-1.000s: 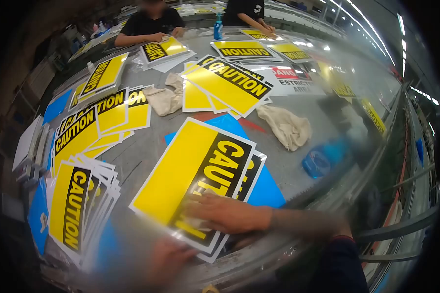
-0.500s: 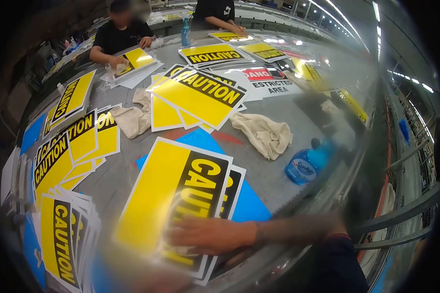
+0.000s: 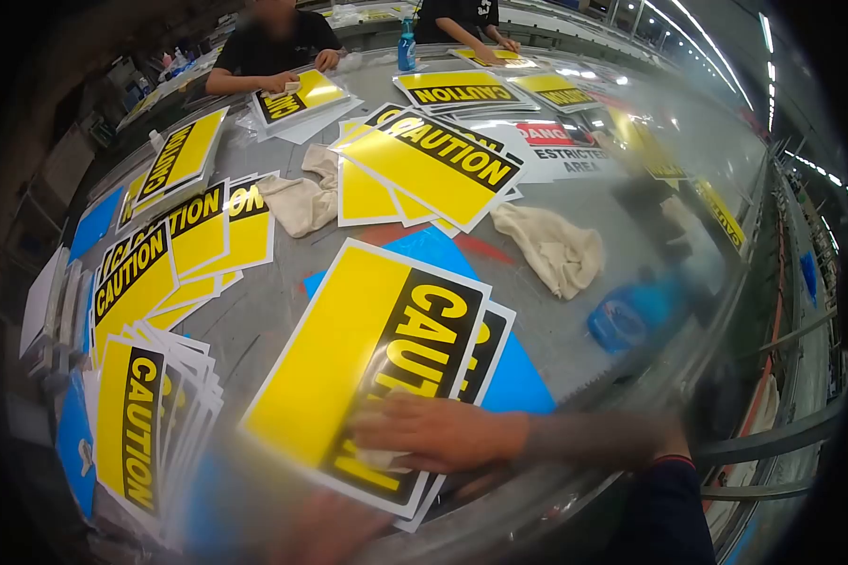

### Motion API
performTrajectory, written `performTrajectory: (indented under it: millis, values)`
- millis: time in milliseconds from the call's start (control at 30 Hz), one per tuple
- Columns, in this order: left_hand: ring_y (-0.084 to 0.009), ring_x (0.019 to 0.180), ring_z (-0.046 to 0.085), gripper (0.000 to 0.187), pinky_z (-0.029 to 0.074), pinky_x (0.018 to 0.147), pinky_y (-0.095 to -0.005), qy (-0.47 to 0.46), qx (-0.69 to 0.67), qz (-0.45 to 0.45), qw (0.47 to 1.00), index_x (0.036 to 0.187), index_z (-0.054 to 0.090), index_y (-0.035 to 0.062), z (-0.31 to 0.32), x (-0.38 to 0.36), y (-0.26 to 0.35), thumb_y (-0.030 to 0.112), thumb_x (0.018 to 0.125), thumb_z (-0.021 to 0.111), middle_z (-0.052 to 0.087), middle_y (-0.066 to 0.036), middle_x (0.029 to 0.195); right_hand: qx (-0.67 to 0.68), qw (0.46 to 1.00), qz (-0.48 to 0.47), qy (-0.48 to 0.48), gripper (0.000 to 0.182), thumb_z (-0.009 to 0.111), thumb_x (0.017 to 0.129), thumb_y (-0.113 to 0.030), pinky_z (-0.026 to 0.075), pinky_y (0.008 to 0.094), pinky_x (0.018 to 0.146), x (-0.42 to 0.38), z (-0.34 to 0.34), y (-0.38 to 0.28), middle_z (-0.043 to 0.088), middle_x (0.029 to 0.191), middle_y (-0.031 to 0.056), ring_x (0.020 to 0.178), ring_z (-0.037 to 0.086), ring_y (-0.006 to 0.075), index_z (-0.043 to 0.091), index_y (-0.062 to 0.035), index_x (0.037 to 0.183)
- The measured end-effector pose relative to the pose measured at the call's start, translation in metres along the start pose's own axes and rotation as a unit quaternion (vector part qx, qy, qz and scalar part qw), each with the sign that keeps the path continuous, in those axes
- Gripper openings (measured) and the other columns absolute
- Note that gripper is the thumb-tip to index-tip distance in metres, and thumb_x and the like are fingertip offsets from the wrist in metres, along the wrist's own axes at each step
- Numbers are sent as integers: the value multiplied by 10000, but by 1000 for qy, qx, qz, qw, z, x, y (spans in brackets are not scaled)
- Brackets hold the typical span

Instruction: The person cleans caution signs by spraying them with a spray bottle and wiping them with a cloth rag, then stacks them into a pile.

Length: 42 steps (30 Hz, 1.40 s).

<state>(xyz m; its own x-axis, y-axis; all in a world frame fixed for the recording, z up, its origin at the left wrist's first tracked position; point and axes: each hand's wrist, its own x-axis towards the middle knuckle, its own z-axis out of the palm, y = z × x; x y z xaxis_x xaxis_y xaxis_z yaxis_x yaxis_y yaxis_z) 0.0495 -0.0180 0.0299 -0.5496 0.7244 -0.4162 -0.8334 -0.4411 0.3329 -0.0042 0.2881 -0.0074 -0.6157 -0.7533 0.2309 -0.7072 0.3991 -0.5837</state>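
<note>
A yellow and black CAUTION sign lies tilted in front of me, on another CAUTION sign whose edge shows at the right. My right hand presses a pale cloth against the black lettered band, its fingers closed over the cloth. Most of that cloth is hidden beneath the hand. At the bottom edge, my left hand is by the sign's lower edge; it is blurred, and its fingers cannot be made out. A blue sheet shows under the signs.
Stacked CAUTION signs stand at the left, with more signs farther back. Beige rags and a blue Sunlight bottle lie to the right. Two people work across the table, one person's hand on a sign. A metal rail runs at right.
The view has shifted, so the table's contents appear farther right and slightly higher. My right hand stays on the sign's lettered band with the cloth.
</note>
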Motion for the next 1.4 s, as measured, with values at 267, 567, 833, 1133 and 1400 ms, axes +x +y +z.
performTrajectory:
  millis: [267, 567, 833, 1133, 1400]
  values:
    - [-400, 1616, 283, 963, 212, 1337, -611, -44, -14, 10, 999, 1692, 242, 46, -9, 0, -6, 323, 948, 787, 304, -185, 1734, 6, 1000, 4, -11, 570, 634, 1055, -232, 298, 508, 1316, 2, -7, -6, 461, 1671, 146, 1584, 384, 358, 482, -109, 1591]
    - [-333, 1441, 542, 706, 476, 1200, -535, 23, 124, 29, 992, 1619, 315, 24, -6, 10, -5, 143, 1041, 701, 477, -169, 1604, -18, 998, 37, -37, 595, 647, 1053, -195, 267, 526, 1329, 6, -12, -17, 452, 1678, 139, 1610, 343, 345, 453, -93, 1606]
    - [-201, 1158, 735, 506, 682, 929, -357, 141, 236, 114, 955, 1483, 431, 67, -18, 34, -31, -22, 1043, 667, 686, -87, 1331, 80, 995, 47, -39, 563, 587, 1080, -167, 261, 569, 1307, 34, 15, -39, 414, 1688, 192, 1610, 307, 429, 426, -57, 1608]
    - [-192, 1189, 734, 409, 674, 898, -313, 176, 215, 105, 955, 1407, 541, 45, 4, 26, -20, -14, 1029, 688, 723, -83, 1333, -155, 962, 172, 145, 476, 598, 1059, -198, 295, 610, 1257, 83, -12, 45, 532, 1595, 193, 1504, 404, 523, 540, -73, 1514]
    - [-217, 1189, 740, 426, 676, 913, -307, 143, 203, 118, 961, 1441, 495, 23, -9, 28, -26, -24, 1048, 651, 710, -115, 1367, -171, 946, 224, 161, 473, 718, 903, -52, 374, 623, 1195, 36, -32, 79, 620, 1446, 199, 1308, 558, 517, 654, -73, 1371]
